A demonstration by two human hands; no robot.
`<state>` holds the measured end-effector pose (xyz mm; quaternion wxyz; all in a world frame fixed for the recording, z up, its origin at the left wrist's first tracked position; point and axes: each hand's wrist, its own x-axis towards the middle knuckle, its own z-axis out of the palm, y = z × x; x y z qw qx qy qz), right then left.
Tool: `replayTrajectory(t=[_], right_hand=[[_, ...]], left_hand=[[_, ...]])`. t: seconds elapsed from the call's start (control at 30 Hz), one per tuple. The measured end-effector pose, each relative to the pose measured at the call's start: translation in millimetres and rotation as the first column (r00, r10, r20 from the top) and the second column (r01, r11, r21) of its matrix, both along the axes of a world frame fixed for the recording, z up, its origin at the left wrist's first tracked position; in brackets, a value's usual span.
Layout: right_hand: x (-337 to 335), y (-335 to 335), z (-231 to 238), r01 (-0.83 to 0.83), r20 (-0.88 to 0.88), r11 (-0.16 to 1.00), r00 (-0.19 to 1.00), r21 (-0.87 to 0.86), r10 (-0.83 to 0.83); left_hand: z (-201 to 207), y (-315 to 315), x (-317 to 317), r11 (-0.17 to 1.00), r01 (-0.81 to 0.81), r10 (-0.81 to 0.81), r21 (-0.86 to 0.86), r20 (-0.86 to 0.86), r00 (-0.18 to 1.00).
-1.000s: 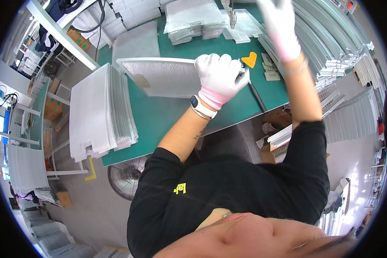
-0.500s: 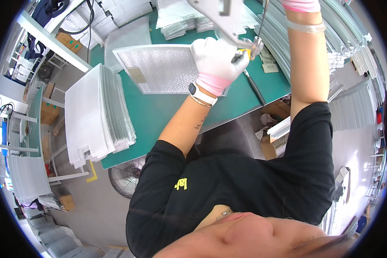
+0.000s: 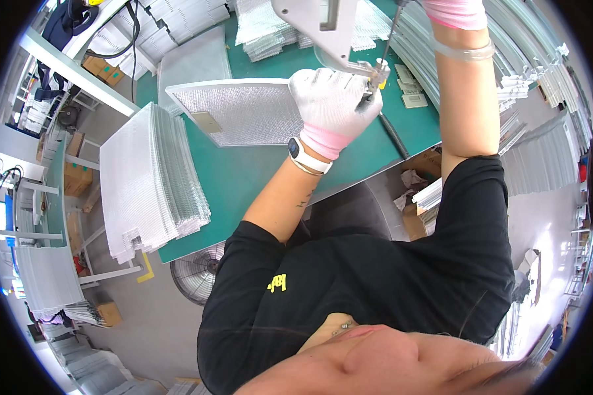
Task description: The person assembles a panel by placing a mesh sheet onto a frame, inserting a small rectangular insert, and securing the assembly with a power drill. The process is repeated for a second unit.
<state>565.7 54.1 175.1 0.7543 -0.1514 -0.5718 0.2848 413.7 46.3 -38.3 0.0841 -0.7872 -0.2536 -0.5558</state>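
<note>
My left hand [image 3: 329,105], in a white glove with a pink cuff, is closed on the right end of a framed metal mesh panel [image 3: 244,108]. The panel stands tilted on its edge over the green table, with a small tan label at its lower left. Right beside the thumb is the metal tip [image 3: 377,76] of a grey-white machine [image 3: 316,26], with a bit of yellow next to it. Reaching up to the top edge, my right hand [image 3: 456,12] shows only its gloved back and pink cuff. Its fingers are out of the picture, near a thin metal rod [image 3: 394,29].
A stack of mesh sheets [image 3: 141,184] overhangs the left of the green table [image 3: 244,178]. More sheets [image 3: 263,29] lie at the back. A black-handled tool [image 3: 393,135] rests by the near edge. Long metal strips [image 3: 527,59] pile up on the right; a fan [image 3: 197,273] stands below.
The panel and my left hand have shifted slightly down and left. The machine's tip sits a little further left, closer over the thumb. My right arm has moved slightly left.
</note>
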Motion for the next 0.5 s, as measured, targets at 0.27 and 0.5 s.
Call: replayTrajectory(t=[0.27,0.5], right_hand=[[-9.5,6.7,-14.4,-0.124,0.006,0.987,0.992,-0.103,0.125],[-11.8,14.8,-20.6,-0.351,0.142,0.930,0.920,-0.112,0.365]], left_hand=[[4.1,1.5,2.4,0.999,-0.001,0.000,0.050,0.020,1.000],[5.4,-1.7,1.7,0.999,-0.042,0.040,-0.009,-0.137,0.990]])
